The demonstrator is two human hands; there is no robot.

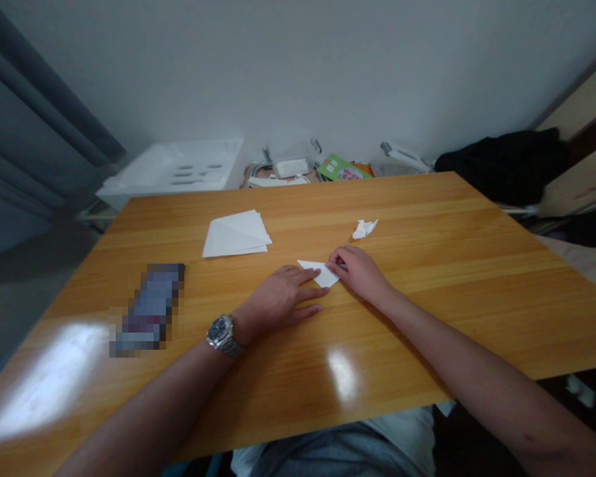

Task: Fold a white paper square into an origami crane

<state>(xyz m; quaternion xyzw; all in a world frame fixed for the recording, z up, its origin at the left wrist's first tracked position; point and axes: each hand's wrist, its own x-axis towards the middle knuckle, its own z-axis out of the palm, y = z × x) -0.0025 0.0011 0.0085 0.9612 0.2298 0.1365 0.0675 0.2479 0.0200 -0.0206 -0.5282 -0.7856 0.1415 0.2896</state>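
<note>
A small folded piece of white paper [328, 278] lies on the wooden table [417, 245], between my two hands. My left hand [283, 297], with a metal watch [223, 332] on its wrist, lies palm down with its fingers stretched out, the fingertips resting on the left part of the paper. At the paper's right side, my right hand [358, 271] pinches the edge between thumb and curled fingers. That right part of the paper is partly hidden by the fingers. Just beyond my right hand sits a small folded white paper figure [365, 229].
A stack of white paper sheets [237, 234] lies at the back left. A phone [153, 301], blurred out, is at the left. Behind the table stand a white plastic tray [179, 165], a green booklet [342, 168] and a dark cloth [501, 162].
</note>
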